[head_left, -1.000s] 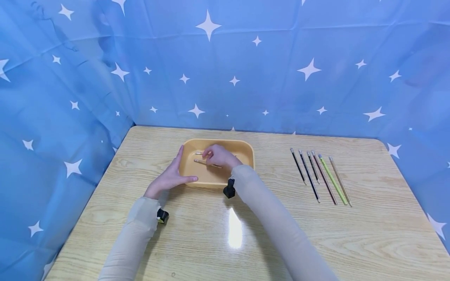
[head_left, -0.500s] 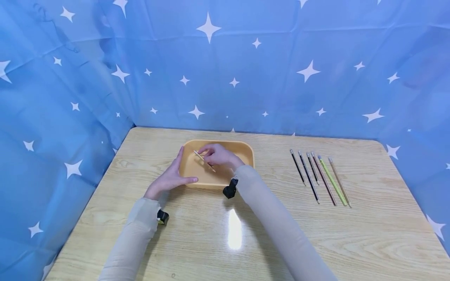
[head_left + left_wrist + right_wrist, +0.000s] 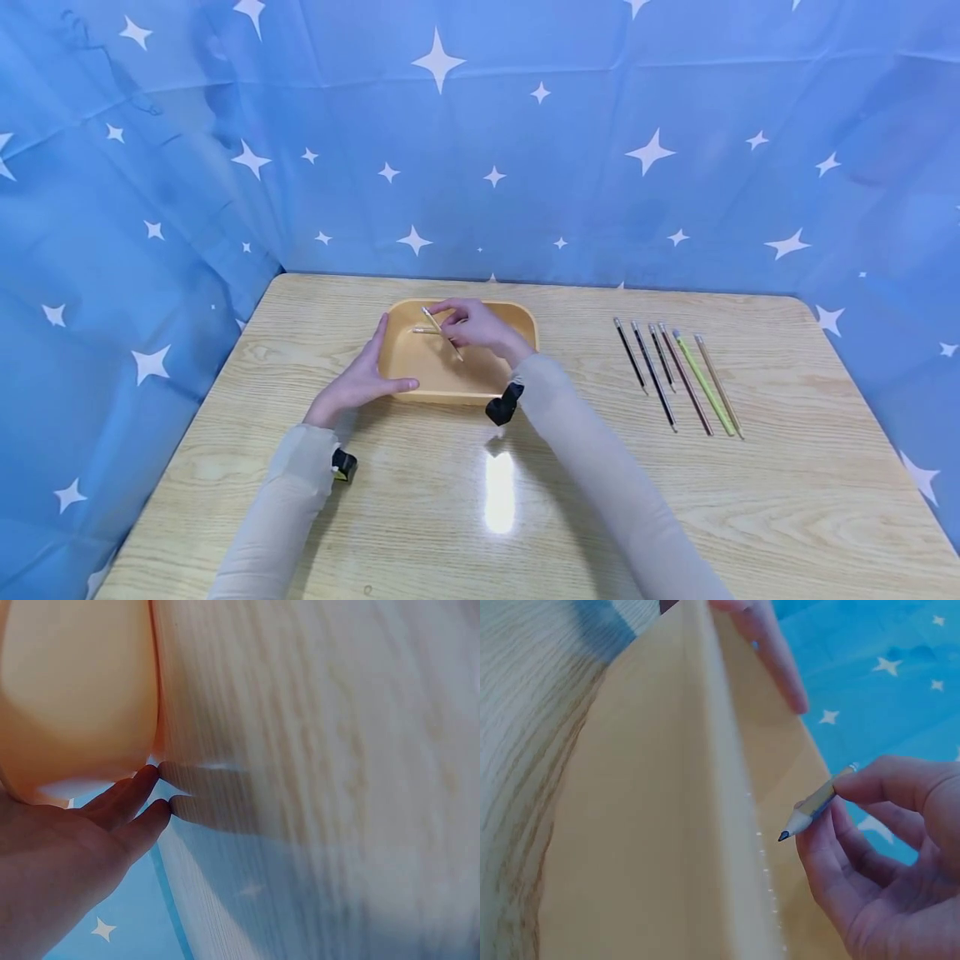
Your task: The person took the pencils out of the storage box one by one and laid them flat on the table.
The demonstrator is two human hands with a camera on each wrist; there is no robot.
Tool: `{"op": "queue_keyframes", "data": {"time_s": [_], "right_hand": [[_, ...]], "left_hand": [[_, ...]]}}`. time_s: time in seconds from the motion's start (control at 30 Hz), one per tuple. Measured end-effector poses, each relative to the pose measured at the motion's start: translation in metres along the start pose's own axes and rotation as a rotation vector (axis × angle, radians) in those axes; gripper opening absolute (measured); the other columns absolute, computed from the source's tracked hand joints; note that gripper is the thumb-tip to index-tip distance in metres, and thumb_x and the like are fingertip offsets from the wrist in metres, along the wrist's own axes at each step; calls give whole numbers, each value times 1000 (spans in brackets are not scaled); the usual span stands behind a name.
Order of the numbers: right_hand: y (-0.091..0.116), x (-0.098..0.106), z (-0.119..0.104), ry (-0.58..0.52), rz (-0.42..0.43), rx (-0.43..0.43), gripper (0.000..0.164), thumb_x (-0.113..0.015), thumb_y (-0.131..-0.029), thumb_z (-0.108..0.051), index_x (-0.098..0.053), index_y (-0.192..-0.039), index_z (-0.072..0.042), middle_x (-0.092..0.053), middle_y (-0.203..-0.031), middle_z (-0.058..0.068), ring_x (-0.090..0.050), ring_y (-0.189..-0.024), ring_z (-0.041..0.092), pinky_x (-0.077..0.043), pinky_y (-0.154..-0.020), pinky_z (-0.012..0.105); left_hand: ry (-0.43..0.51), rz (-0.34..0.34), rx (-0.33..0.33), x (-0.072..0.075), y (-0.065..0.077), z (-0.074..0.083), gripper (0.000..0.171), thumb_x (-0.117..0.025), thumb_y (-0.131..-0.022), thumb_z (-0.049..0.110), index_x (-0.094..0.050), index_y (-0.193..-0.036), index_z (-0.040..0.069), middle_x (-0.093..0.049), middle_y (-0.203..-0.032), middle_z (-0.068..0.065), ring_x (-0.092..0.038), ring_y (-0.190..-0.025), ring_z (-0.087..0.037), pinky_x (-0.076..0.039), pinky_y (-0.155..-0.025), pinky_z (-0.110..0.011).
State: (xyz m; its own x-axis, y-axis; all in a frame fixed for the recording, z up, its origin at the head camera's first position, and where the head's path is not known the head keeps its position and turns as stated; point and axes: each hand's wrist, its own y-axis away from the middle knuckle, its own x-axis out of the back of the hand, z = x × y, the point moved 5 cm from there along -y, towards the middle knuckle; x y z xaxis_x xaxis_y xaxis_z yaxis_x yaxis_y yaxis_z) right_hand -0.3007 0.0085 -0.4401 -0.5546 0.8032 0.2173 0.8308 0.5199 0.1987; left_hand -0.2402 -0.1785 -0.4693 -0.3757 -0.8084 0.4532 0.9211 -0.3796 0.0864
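My right hand (image 3: 480, 323) pinches a short, sharpened pencil (image 3: 821, 798) between thumb and fingers, over the orange-yellow tray (image 3: 450, 392). In the head view the pencil slants, its eraser end up at the left and its point down. Another pencil (image 3: 424, 331) lies inside the tray, partly hidden behind the held one and the right hand. At the tray's left end, my left hand (image 3: 362, 379) rests against the outer wall, thumb at the near rim and fingers spread along the side. The left wrist view shows straight fingertips (image 3: 146, 780) at the tray wall, close to the table.
On the right of the wooden table (image 3: 420, 517) several pencils lie side by side, among them a lime green one (image 3: 703, 383), a dark red one (image 3: 686, 379) and a black one (image 3: 632, 357). A blue star-patterned cloth (image 3: 480, 125) hangs behind the table and at its sides.
My right hand has picked up the pencil from the tray floor, tilted it and lifted it slightly up and right. The left hand stays at the tray's side.
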Motion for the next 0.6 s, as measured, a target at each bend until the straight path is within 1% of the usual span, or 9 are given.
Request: {"op": "queue_keyframes", "data": {"time_s": [0.1,0.2,0.3,0.37,0.43,0.6], "right_hand": [[4,5,-2,-22,22,10,41,-57,-90,2,-59,-130,-4,-58,-101,16,-59,-90,32,-54,-75,32],[8,9,-3,-43,45,2,41,-57,-90,2,-57,-130,-2,-57,-100,15,-60,-88,28,-55,-77,32],[12,12,-4,-43,54,-1,41,-57,-89,2,-56,-130,0,-57,-99,15,-60,-88,29,-55,-77,32],[16,15,-4,-37,59,1,41,-57,-90,2,-55,-130,0,-57,-99,15,-60,-90,33,-55,-77,33],[20,18,-4,-29,66,6,40,-57,-90,1,-56,-130,0,-57,-99,15,-60,-91,32,-55,-77,33],[30,30,-5,-33,106,28,38,-57,-89,1,-57,-127,3,-58,-100,15,-59,-88,22,-55,-80,35]], "left_hand": [[2,5,-10,0,1,1,120,-79,-80,21,16,-152,6,9,-159,-18,-1,-144,-36,-7,-113,-55],[-6,8,-12,0,0,1,121,-80,-80,23,16,-152,6,9,-159,-18,-1,-144,-36,-6,-113,-53],[-13,10,-3,1,0,0,121,-80,-80,23,16,-152,6,9,-159,-18,1,-144,-37,-5,-113,-53],[-10,9,-3,1,0,-1,120,-79,-81,22,16,-152,7,10,-159,-18,2,-144,-37,-5,-113,-54],[3,9,-9,0,1,-1,120,-79,-81,22,16,-152,6,10,-159,-19,2,-144,-37,-5,-113,-54],[27,10,-45,-1,1,1,124,-81,-79,30,16,-152,5,10,-158,-21,1,-143,-40,-5,-113,-56]]}}
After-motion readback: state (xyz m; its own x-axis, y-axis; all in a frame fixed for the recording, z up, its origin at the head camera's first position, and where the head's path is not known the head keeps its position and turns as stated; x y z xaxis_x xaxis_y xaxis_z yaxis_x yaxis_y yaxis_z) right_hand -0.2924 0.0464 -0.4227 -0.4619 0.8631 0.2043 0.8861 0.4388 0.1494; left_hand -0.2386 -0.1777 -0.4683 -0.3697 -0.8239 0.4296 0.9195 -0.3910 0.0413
